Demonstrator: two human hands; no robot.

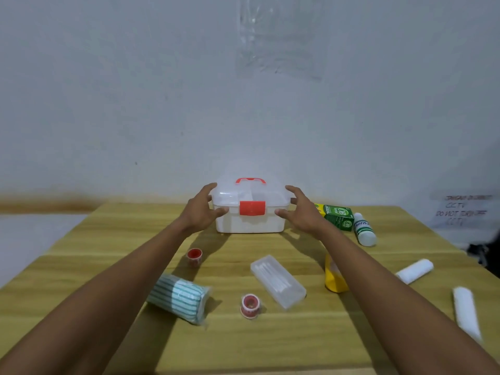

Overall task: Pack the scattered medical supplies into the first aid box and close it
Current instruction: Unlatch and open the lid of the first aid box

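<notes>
The white first aid box (250, 222) stands closed at the table's far middle, with a red latch (252, 207) in front and a red handle on its clear lid. My left hand (203, 209) cups its left side and my right hand (299, 209) its right side, thumbs on the front wall. Scattered nearer me lie a striped bandage pack (178, 298), two red tape rolls (194, 256) (250, 305), a clear swab case (278, 281) and a yellow bottle (335, 280) partly behind my right arm.
Right of the box lie a green carton (338, 216) and a white bottle with a green label (364, 232). Two white gauze rolls (414, 270) (466, 312) rest near the wooden table's right edge (433, 239). A grey wall rises just behind the box.
</notes>
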